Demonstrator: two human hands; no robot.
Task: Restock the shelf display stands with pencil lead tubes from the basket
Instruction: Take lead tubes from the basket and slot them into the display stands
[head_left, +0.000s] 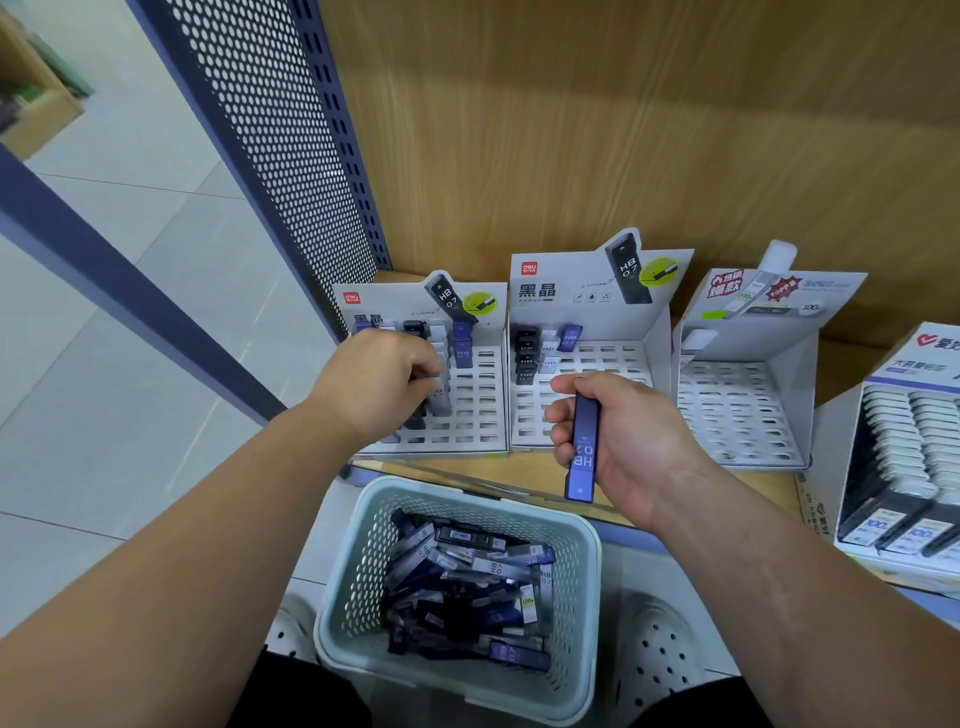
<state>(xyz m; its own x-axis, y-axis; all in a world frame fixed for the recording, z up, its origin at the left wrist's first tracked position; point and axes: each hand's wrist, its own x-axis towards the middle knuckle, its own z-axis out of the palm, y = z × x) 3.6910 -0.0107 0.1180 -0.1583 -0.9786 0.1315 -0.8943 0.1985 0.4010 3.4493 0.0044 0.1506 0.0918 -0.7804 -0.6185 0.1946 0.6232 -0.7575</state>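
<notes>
A pale green perforated basket (582, 561) sits low in front of me, holding several black, blue and white pencil lead tubes (467, 582). Three white slotted display stands line the wooden shelf: the left stand (478, 410), the middle stand (613, 358) and the right stand (737, 405). My left hand (379, 379) reaches into the left stand, fingers closed around a dark tube among the filled slots. Before the middle stand, my right hand (618, 441) grips a blue tube (583, 452) marked HB 0.7, held upright. The middle stand has a few tubes at its back left.
A fourth display box (914, 457) with rows of white-capped tubes stands at the far right. A perforated metal side panel (270, 145) and blue post bound the shelf on the left, with tiled floor beyond. The wooden back wall (623, 130) rises behind the stands.
</notes>
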